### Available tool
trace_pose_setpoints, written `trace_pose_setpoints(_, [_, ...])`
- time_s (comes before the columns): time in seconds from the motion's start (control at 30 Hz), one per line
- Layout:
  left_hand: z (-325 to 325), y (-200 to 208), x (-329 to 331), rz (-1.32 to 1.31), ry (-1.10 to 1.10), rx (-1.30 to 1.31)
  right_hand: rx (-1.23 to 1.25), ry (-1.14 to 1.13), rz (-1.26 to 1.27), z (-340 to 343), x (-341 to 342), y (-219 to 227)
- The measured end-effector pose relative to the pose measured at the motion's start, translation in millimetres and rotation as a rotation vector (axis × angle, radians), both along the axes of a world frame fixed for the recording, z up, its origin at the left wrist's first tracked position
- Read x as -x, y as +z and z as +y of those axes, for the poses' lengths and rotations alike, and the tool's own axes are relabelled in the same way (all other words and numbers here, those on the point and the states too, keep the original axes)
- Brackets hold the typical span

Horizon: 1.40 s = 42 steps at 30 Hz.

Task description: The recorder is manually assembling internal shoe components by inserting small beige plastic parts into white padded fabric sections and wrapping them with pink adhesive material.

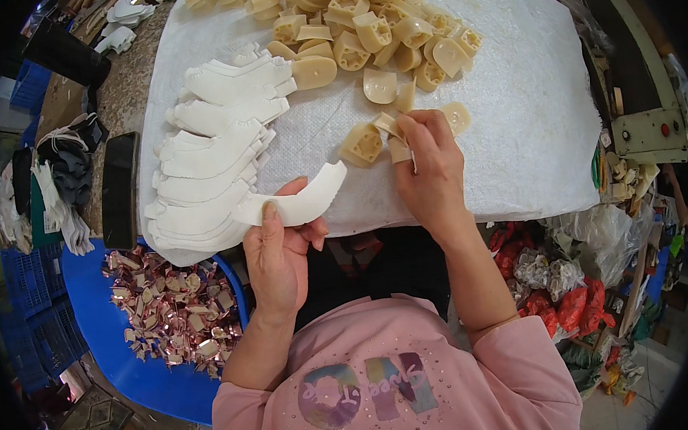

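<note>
Between the thumb and fingers of my left hand [277, 239] is a curved white strip [304, 203], its free end pointing up toward the right. My right hand [434, 174] has its fingers closed around a beige plastic shoe heel [398, 149], partly hidden behind the fingers. Another beige heel [361, 144] lies just left of it, hollow side showing. A rounded beige heel [456, 118] rests beyond my right knuckles. Stacks of similar white strips [211, 164] fan out beside my left hand. At the far side of the table sits a heap of beige heels [348, 25].
A white woven sheet [527, 109] covers the table. A dark phone [120, 189] lies at its left edge. Below left, a blue basin [102, 324] holds many shiny pink-and-beige pieces. Red and clear plastic bags [574, 303] are piled at right, below a green metal machine frame [650, 133].
</note>
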<state>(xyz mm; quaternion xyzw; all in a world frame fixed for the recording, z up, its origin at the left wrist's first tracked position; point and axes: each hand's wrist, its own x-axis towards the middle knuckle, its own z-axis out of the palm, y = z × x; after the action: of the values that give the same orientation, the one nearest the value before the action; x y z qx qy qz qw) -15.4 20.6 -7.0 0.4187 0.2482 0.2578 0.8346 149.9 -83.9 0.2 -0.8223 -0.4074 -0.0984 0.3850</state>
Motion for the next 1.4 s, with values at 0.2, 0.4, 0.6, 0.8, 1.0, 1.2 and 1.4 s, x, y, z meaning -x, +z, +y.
trace_pose_setpoints(0.2, [-6.9,3.9,-10.6,0.030,-0.065,0.002,0.349,0.062,-0.229,-18.8,-9.5,13.9])
trace_pose_setpoints(0.4, [-8.7,1.1,-10.7,0.016,-0.068,0.019,0.277,0.069,-0.096,-33.4,-5.3,9.2])
trace_pose_setpoints(0.6, [-11.0,4.3,-16.2,-0.034,-0.076,-0.024,-0.082,0.204,0.234,-54.2,0.9,-2.9])
trace_pose_setpoints(0.8, [-14.8,9.6,-12.6,-0.010,-0.126,-0.197,-0.501,0.461,0.309,-32.2,37.4,24.6])
trace_pose_setpoints(1.0, [-23.8,28.7,-8.6,0.017,-0.208,-0.123,-0.553,0.482,0.072,-21.3,45.3,1.6])
trace_pose_setpoints(1.2, [-23.7,30.0,-5.5,0.008,-0.218,-0.140,-0.534,0.475,0.026,-19.0,47.7,1.5])
trace_pose_setpoints(1.4, [-28.0,32.1,-7.8,0.057,-0.149,-0.306,-0.523,0.421,0.015,-14.1,48.7,-2.8])
